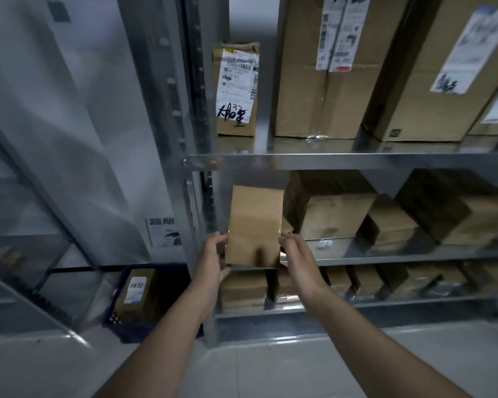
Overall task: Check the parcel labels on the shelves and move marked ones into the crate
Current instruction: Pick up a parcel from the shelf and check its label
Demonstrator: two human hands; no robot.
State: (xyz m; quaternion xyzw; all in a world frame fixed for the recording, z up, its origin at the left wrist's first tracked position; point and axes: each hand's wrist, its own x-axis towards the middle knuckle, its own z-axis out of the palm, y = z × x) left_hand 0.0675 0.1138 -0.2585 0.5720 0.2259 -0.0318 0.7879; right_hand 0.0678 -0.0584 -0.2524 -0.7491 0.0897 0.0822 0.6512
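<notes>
A small plain brown parcel (253,225) is held upright in front of the middle shelf's left end; no label shows on the side facing me. My left hand (213,258) grips its lower left edge and my right hand (295,257) grips its lower right edge. A dark blue crate (133,326) stands on the floor to the left of the shelf post, with one labelled parcel (137,294) inside it. On the upper shelf stands a narrow parcel (236,89) whose white label carries black handwriting.
The metal shelf unit (328,160) holds large labelled cartons (328,70) above and several brown boxes (337,216) on the middle and lower levels. A second grey rack (26,173) stands at the left. A printed notice (163,232) hangs on the wall. Pale floor lies below.
</notes>
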